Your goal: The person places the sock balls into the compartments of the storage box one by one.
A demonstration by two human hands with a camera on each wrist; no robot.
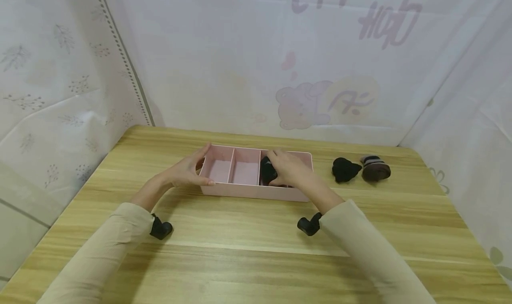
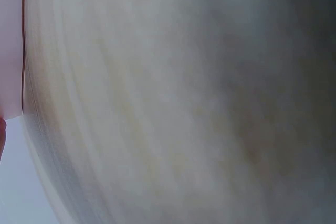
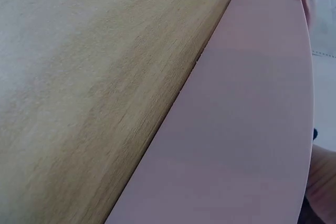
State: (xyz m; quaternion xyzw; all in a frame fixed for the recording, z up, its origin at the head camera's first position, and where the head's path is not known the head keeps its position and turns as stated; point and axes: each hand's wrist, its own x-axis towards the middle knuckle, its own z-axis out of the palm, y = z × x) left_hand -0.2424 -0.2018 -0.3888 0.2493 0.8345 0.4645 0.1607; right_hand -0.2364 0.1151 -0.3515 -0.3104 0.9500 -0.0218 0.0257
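A long pink divided box [image 1: 256, 191] lies crosswise on the table. My left hand [image 1: 188, 168] grips its left end, thumb over the front rim and fingers at the back corner. My right hand [image 1: 290, 166] reaches into a compartment right of the middle and holds a black balled-up sock [image 1: 267, 170] between thumb and fingers. Bare floors show in the two compartments on the left; the right end is partly hidden by my right hand. The right wrist view shows the box's long pink front wall [image 3: 236, 114].
Right of the box lie a black balled-up sock [image 1: 345, 170] and a striped grey-brown one [image 1: 375, 168], side by side. The wooden table [image 1: 224, 259] ends at patterned cloth walls [image 1: 224, 73] at the back and sides. A black wrist mount [image 1: 161, 228] sits below my left sleeve.
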